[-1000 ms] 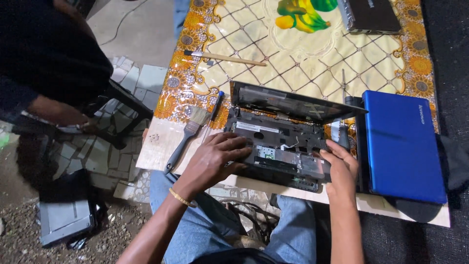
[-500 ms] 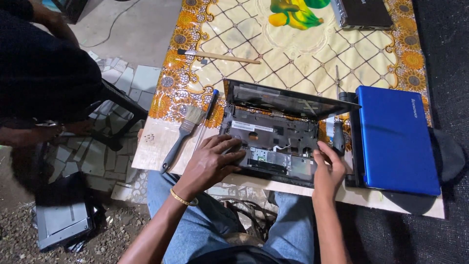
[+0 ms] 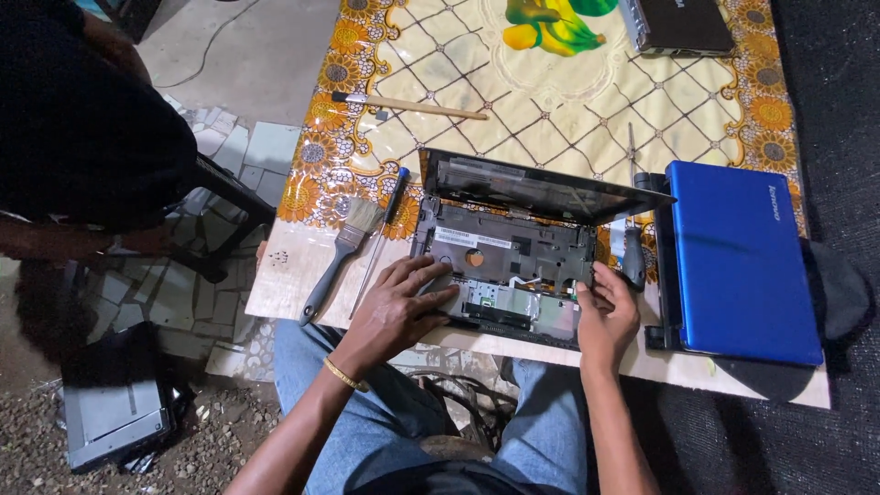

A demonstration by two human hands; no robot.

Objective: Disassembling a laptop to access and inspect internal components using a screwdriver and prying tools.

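**Two hands on an opened laptop**

A table [image 3: 302, 275] with a yellow and orange patterned cloth [image 3: 568, 101] filled most of the head view. Its near edge was bare and pale. At the left a second person in dark clothes [image 3: 82, 128] sat beside it, and a grey case [image 3: 115, 403] lay on the gravel below.

A closed blue laptop [image 3: 742, 261] lay flat at the right end of the table, just beside the work. A dark laptop [image 3: 683, 23] lay at the far edge, partly out of view.

The opened laptop [image 3: 513, 252] sat at the near edge, in front of the person's lap. Its keyboard cover was off, so the dark inner tray and metal parts showed, and its screen stood tilted back.

The left hand [image 3: 399, 307] lay palm down on the near left corner of the base. Its fingers [image 3: 431, 275] were spread fairly wide and flat, pressing rather than gripping, and held nothing. A thin yellow bracelet [image 3: 344, 374] ringed that wrist.

The right hand [image 3: 607, 316] rested at the near right corner, fingers curled narrow over the edge of the base. Whether it pinched a small part there could not be told.

A paintbrush [image 3: 337, 257] and a screwdriver [image 3: 380, 229] lay just left of the laptop, close together. A wooden-handled tool [image 3: 412, 105] lay farther off on the cloth.
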